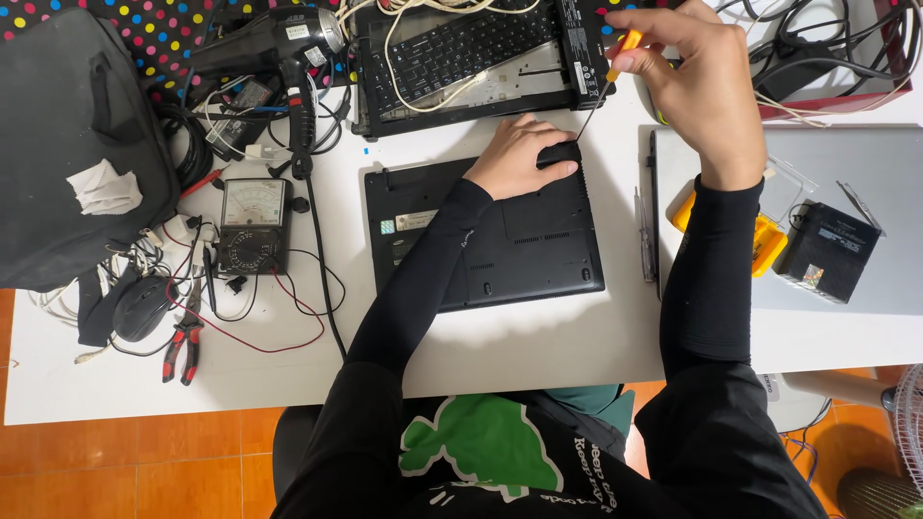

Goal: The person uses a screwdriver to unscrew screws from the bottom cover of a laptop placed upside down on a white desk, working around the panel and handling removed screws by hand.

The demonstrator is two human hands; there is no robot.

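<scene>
A black laptop lies upside down on the white table in front of me. My left hand rests flat on its far right corner, fingers pressing the case. My right hand holds a thin screwdriver with an orange handle. The shaft slants down and its tip meets the laptop's far right corner, right beside my left fingertips. Both my arms are in black sleeves.
A second opened laptop with a keyboard lies at the back. At left are a black bag, a hair dryer, an analogue multimeter, a mouse and red pliers. At right lie a silver laptop, a black box and a yellow tool.
</scene>
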